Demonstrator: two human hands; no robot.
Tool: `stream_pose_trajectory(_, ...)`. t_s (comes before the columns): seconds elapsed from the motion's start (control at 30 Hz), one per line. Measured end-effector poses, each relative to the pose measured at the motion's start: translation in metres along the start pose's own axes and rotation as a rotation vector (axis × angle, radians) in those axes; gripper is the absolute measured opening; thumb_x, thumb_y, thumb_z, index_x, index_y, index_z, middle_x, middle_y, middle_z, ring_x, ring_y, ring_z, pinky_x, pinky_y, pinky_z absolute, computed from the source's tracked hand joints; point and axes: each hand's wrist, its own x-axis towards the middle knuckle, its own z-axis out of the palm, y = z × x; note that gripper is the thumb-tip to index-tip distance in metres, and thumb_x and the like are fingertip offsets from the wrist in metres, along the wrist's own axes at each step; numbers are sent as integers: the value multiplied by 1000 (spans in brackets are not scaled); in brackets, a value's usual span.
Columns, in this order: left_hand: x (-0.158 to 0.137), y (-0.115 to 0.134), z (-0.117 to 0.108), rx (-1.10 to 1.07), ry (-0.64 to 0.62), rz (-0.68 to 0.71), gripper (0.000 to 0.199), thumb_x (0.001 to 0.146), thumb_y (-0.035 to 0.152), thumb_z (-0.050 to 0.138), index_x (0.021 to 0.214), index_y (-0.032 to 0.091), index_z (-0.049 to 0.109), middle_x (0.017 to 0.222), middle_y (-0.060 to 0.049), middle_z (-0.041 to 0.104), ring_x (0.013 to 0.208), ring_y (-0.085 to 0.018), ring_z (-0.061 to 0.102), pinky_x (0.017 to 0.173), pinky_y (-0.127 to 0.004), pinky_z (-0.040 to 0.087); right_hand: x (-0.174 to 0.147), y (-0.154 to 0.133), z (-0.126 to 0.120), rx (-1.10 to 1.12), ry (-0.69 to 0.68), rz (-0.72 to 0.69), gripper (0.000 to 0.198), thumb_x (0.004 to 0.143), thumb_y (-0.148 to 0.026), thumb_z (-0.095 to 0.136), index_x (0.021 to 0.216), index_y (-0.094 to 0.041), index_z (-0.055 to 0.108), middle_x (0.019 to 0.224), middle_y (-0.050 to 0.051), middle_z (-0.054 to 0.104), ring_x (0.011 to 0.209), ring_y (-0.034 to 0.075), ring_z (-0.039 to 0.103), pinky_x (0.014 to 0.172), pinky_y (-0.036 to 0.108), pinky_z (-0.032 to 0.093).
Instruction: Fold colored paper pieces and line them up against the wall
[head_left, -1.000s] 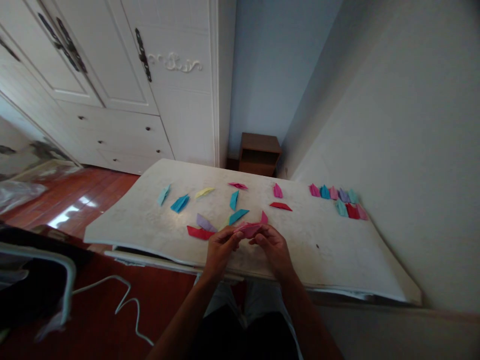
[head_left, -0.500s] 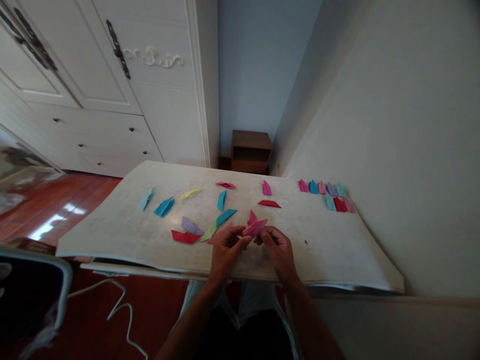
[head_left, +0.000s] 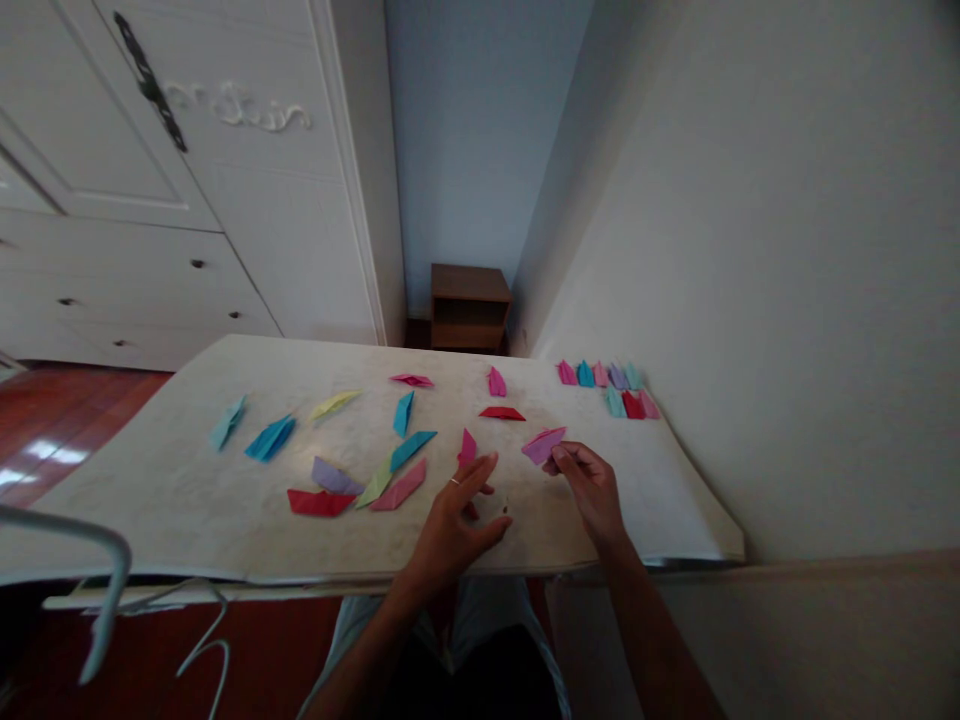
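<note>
My right hand [head_left: 592, 490] pinches a folded pink-purple paper boat [head_left: 543, 446] by its right end, over the table. My left hand [head_left: 461, 515], with a ring on one finger, is open, thumb and fingers apart. Just beyond its fingertips lies a bright pink folded paper [head_left: 467, 445], partly hidden by the hand. Left of that hand, a pink paper boat [head_left: 401, 487], a pale green one [head_left: 376, 484], a blue one [head_left: 412, 449], a purple one [head_left: 334, 477] and a red one [head_left: 322, 503] lie close together.
On the white tabletop [head_left: 187, 530], other folded papers lie spread out, including a red boat [head_left: 502, 413] and a yellow one [head_left: 334, 404]. Two rows of folded papers [head_left: 616, 402] sit near the right edge by the wall. A brown nightstand [head_left: 470, 282] stands beyond the table.
My left hand has let go of the pink paper boat and opened. My right hand has moved right with it, away from the left. The camera view has turned to the right.
</note>
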Motion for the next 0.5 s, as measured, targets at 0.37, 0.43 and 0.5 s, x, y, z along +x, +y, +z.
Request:
stream_pose_trajectory(0.37, 1, -7, 0, 123, -100, 51, 19, 89, 31, 60, 81, 20, 74, 91, -6, 72, 85, -18, 68, 78, -30, 52, 70, 13, -71, -683, -141, 8, 30, 90, -38, 43, 82, -16, 63, 72, 3, 69, 50, 12, 61, 53, 23, 46)
stream_pose_trajectory(0.43, -1, -7, -1, 134, -125, 57, 20, 90, 32, 58, 84, 19, 73, 91, -6, 72, 86, -18, 67, 80, -30, 51, 91, 15, -83, -786, -152, 33, 26, 88, -29, 42, 79, -16, 62, 76, 4, 70, 50, 12, 61, 56, 23, 47)
stream_pose_trajectory(0.5, -1, -7, -1, 140, -139, 56, 21, 91, 32, 57, 84, 19, 72, 90, -6, 72, 86, -18, 67, 79, -30, 51, 111, 15, -92, -878, -161, 47, 23, 85, -23, 44, 73, -16, 63, 70, 3, 70, 53, 13, 62, 57, 23, 46)
